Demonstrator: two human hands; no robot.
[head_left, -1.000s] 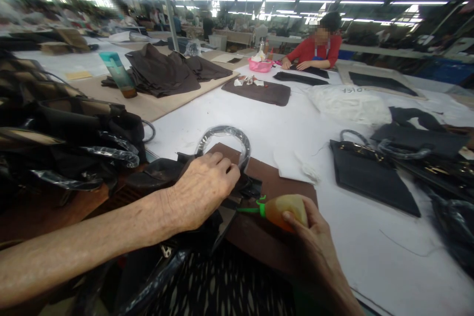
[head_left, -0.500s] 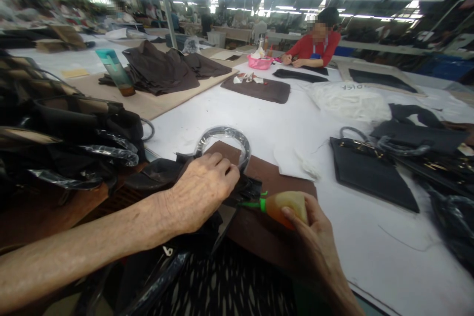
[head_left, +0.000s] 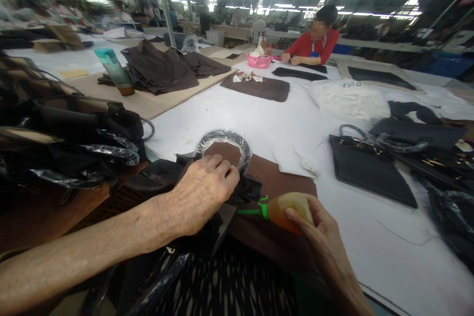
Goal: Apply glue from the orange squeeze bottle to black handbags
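My left hand [head_left: 207, 190] is closed on a black handbag [head_left: 157, 175], its fingertips gripping the dark material near the edge. A round handle [head_left: 223, 134] wrapped in clear plastic arches up just beyond my knuckles. In my right hand [head_left: 320, 224] is a squeeze bottle [head_left: 289, 211] of amber glue-like liquid, lying on its side. Its green nozzle [head_left: 250, 212] points left toward the bag's edge, close beside it; whether the tip touches cannot be made out. Under both lies a brown sheet [head_left: 272, 180] on the white table.
Black bags with wrapped handles [head_left: 85, 128] crowd the left side. More black handbags [head_left: 372, 170] lie at right, near a white plastic bag [head_left: 350, 98]. A teal-capped bottle [head_left: 114, 71] stands back left. Across the table sits a person in red [head_left: 314, 42] by a pink basket [head_left: 258, 61].
My right hand and the glue bottle have shifted slightly right and down, with the nozzle a little lower. My left hand stays on the bag.
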